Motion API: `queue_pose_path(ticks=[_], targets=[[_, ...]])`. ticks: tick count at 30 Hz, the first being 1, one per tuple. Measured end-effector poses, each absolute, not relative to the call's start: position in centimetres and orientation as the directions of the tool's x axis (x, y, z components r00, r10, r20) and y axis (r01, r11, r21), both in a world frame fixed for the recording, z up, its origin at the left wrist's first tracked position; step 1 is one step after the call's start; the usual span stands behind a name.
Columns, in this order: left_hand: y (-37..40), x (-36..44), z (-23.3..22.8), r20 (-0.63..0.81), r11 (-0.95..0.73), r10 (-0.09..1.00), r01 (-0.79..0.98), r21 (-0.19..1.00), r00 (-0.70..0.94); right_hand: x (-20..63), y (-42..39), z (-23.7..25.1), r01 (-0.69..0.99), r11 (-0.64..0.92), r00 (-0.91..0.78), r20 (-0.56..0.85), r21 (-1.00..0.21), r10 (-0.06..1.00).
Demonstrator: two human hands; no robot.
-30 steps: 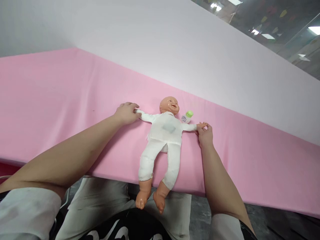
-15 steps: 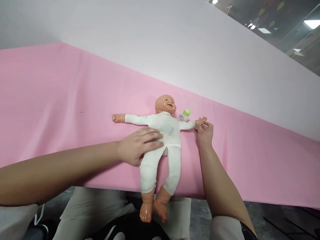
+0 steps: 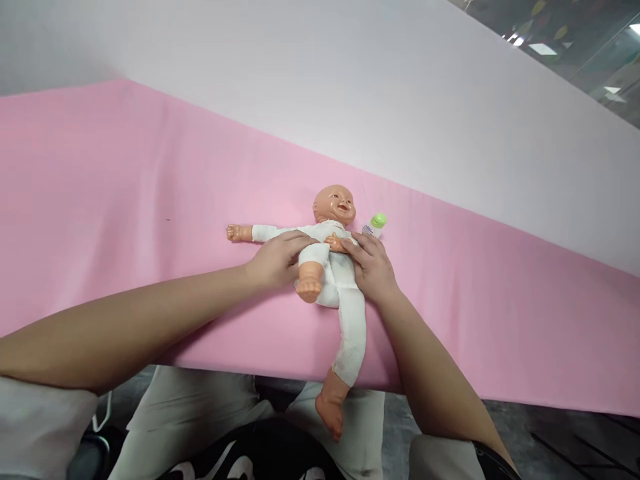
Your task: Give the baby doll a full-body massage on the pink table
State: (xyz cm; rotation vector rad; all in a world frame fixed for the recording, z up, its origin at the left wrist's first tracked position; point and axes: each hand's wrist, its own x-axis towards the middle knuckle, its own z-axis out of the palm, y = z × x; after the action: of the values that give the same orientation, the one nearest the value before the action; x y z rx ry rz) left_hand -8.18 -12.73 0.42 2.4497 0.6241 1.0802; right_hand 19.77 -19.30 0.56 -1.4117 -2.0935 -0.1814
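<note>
A baby doll [image 3: 345, 300] in a white suit lies on its back on the pink sheet [image 3: 125, 200], head toward the wall. My left hand [image 3: 277, 259] grips one of its legs, folded up over the belly so the bare foot points at me. My right hand [image 3: 373, 267] presses the doll's arm across its chest. The other arm stretches out to the left. The other leg hangs over the near edge of the pink surface.
A small bottle with a green cap [image 3: 376, 224] lies just right of the doll's head. A white wall [image 3: 350, 87] borders the far side of the pink surface. My lap and a dark floor lie below the near edge.
My left hand went from the doll's outstretched hand to its hip and has lifted one leg up over the belly. My right hand has folded the doll's arm inward onto the chest.
</note>
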Motion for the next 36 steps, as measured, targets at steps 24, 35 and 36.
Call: queue_pose_path(ticks=[24,35,36], targets=[[-17.9,-8.7,1.8,0.712,-0.949,0.079,-0.167,0.269,0.698,29.3,-18.1,-0.8,0.623,-0.323,0.621,0.199,-0.712,0.758],[-13.6,-8.9,0.9,0.623,-0.848,0.521,0.269,0.457,0.583,21.9,-19.5,1.1,0.721,0.143,0.378,0.558,-0.678,0.739],[-13.1,-8.8,0.7,0.584,-0.818,0.568,0.316,0.481,0.580,21.0,-19.5,1.2,0.779,0.178,0.264,0.572,-0.602,0.777]])
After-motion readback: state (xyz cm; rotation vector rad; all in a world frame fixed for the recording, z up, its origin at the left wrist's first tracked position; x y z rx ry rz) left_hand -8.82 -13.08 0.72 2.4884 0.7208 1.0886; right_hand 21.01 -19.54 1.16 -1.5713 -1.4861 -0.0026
